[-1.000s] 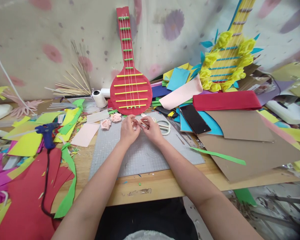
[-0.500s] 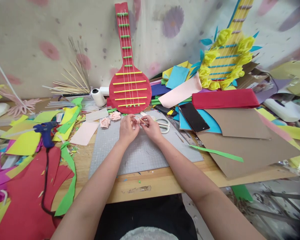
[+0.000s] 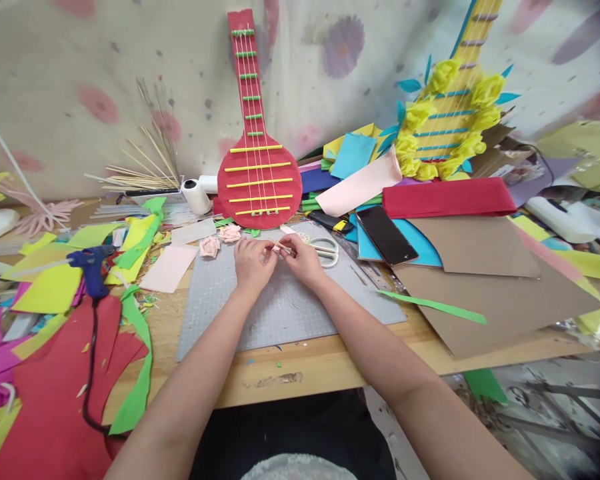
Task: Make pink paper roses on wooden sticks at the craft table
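Over the grey cutting mat (image 3: 280, 320), my left hand (image 3: 253, 265) and my right hand (image 3: 304, 261) meet with fingertips nearly touching. My left fingers pinch a small pale pink paper piece (image 3: 276, 249), partly hidden by the fingers. A thin wooden stick (image 3: 286, 250) is pinched in my right hand, its tip at the pink piece. Two pink paper roses (image 3: 210, 247) lie just left of my left hand. White-handled scissors (image 3: 327, 252) rest beside my right hand. Behind both hands stands a red paper lute (image 3: 260, 180) with yellow bars and white strings.
A blue glue gun (image 3: 93, 270) lies at left among coloured paper scraps, its cord trailing over red sheets (image 3: 55, 393). On the right are a black phone (image 3: 387, 235), brown cardboard (image 3: 500, 307) and a yellow flowered instrument (image 3: 445, 133). A white thread spool (image 3: 196, 197) stands behind.
My left hand has tilted slightly, its fingers now flatter and lower around the pink piece. Both hands stay together over the mat; the view has shifted a little.
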`<act>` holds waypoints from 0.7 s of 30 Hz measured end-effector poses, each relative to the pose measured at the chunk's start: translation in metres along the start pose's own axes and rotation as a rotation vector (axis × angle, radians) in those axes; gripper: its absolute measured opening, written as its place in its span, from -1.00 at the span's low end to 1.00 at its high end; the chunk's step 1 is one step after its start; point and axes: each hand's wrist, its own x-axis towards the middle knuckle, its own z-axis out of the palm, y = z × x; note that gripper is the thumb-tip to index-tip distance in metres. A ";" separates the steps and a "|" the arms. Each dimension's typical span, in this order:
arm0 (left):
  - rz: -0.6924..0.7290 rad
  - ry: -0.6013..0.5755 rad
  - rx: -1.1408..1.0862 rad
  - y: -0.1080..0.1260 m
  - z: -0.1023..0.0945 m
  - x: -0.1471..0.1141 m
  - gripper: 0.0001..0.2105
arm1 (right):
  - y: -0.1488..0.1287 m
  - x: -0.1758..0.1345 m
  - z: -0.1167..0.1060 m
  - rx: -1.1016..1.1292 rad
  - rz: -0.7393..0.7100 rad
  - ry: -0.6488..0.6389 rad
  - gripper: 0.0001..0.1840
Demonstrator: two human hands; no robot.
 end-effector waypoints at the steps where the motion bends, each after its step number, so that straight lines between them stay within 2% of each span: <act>1: -0.006 0.008 -0.002 0.001 0.000 -0.001 -0.95 | -0.001 0.000 0.000 -0.011 -0.005 -0.005 -0.84; 5: -0.035 -0.008 -0.008 0.002 -0.002 0.001 -0.91 | -0.004 -0.001 -0.001 -0.008 0.015 0.005 -0.83; 9: -0.010 -0.119 -0.043 -0.001 -0.006 0.008 -0.92 | 0.001 0.003 0.000 0.159 0.067 0.032 -0.83; 12: -0.031 -0.212 -0.053 -0.005 -0.008 0.012 -0.94 | 0.006 0.006 0.001 0.312 0.108 -0.013 -0.81; 15: -0.119 -0.229 -0.045 -0.009 -0.006 0.014 -0.95 | 0.008 0.009 0.001 0.401 0.145 -0.065 -0.79; 18: -0.201 -0.231 -0.023 -0.013 -0.003 0.016 -0.97 | 0.007 0.009 0.001 0.401 0.161 -0.095 -0.78; 21: -0.211 -0.254 -0.013 -0.015 0.001 0.016 -0.97 | 0.006 0.009 0.001 0.361 0.159 -0.104 -0.80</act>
